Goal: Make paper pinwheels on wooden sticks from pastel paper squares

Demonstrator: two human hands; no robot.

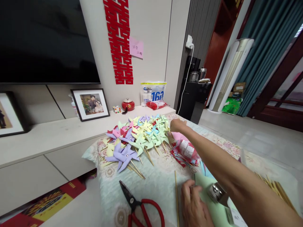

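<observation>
A heap of paper pinwheels (139,135) in green, yellow, purple and pink, each on a wooden stick, lies on a quilted cloth (156,186). My right hand (177,125) reaches across to the heap's far right edge with its fingers curled among the green pinwheels; whether it grips one is hidden. My left hand (193,205) rests low in view, fingertips holding the edge of a light green paper sheet (213,211). A small metal tool (216,193) lies on that sheet under my right forearm. A single wooden stick (176,195) lies just left of my left hand.
Red-handled scissors (139,206) lie shut at the near left. A pink plastic bag (187,150) of supplies sits under my right arm, and a bundle of sticks (276,189) at the right. Behind, a low cabinet (47,135) carries a framed photo (90,104), a red jar (128,104) and a white bag (153,92).
</observation>
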